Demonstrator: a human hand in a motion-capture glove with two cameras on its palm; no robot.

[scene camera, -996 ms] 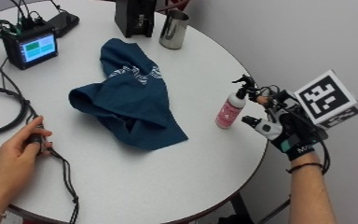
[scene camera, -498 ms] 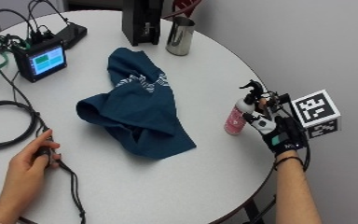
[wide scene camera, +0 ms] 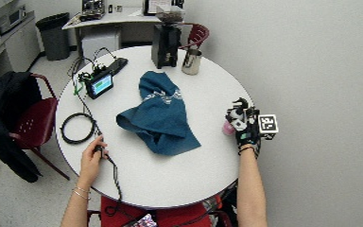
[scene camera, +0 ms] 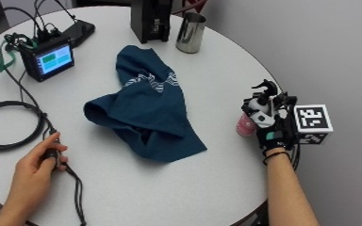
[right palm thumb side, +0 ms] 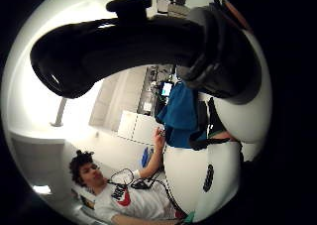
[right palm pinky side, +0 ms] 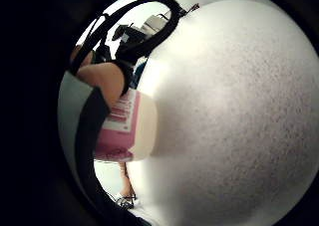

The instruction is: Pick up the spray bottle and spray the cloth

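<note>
Outside view: the gloved right hand (scene camera: 274, 128) is seen at the table's (scene camera: 231, 70) right edge, its fingers curled round the pink bottle (scene camera: 245, 123), which stands upright near the rim; the blue cloth (scene camera: 146, 106) lies crumpled mid-table, well apart. The bare left hand (scene camera: 38, 165) rests on a cable (scene camera: 74, 188). Wide view: the same layout is shown. Little-finger view: the bottle's pink label (right palm pinky side: 117, 124) is crossed by a finger (right palm pinky side: 102, 81). Thumb view: the black spray head (right palm thumb side: 124, 41) fills the frame, the cloth (right palm thumb side: 181, 113) beyond.

black-gloved right hand (scene camera: 271, 134), bare forearms
</note>
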